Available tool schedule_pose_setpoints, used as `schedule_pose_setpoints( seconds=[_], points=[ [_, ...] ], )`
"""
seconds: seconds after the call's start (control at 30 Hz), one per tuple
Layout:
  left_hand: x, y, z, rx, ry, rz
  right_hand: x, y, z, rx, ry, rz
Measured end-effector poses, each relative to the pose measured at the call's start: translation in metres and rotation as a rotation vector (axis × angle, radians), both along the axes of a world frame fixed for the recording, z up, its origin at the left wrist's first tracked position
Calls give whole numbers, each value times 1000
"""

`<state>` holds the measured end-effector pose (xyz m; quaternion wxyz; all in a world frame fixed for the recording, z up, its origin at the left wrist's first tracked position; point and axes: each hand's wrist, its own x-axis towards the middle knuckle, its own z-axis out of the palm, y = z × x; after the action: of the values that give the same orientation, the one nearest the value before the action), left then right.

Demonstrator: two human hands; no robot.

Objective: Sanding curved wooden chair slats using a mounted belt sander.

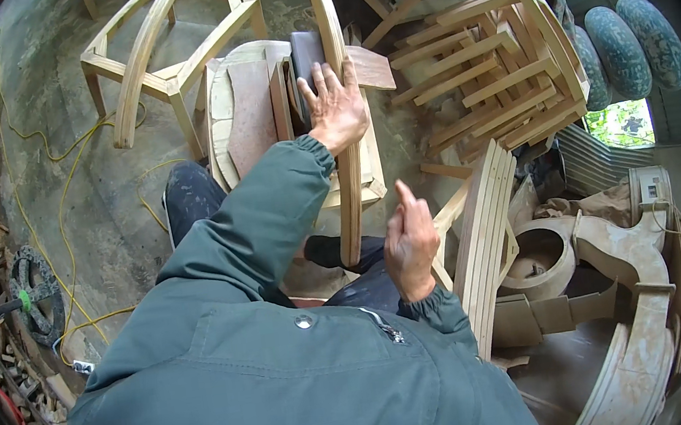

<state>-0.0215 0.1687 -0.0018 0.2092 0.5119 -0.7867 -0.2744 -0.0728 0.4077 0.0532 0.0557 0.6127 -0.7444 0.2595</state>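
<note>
A long curved wooden rail [347, 179] runs from the top edge down toward my lap. My left hand [339, 115] lies on it with the fingers spread, resting over its upper side. Below and to the right is my right hand [410, 242], apart from the rail. Its index finger stretches out, the other fingers are partly bent, and I see nothing held in it. Beneath the rail stands a pale wooden workpiece [222, 146] with a brown board [251, 117] and a dark block [306, 51] on it.
A wooden frame with legs [219, 39] stands at the far left, behind another curved rail [142, 60]. Slatted wooden frames [523, 75] are piled at the right, near stacked lengths of wood [487, 233] and a band-saw-like machine [629, 241]. A yellow cord [63, 221] crosses the floor.
</note>
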Motion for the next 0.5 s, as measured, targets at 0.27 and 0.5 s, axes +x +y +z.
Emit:
schedule_pose_setpoints(
  seconds=[0.27, 0.5],
  points=[
    [-21, -66, -2, -88, 53, 142, 42, -46, -65, 270, -276, -6],
    [-12, -46, 4, -2, 83, 72, 19, -17, -60, 226, -195, -48]
  ],
)
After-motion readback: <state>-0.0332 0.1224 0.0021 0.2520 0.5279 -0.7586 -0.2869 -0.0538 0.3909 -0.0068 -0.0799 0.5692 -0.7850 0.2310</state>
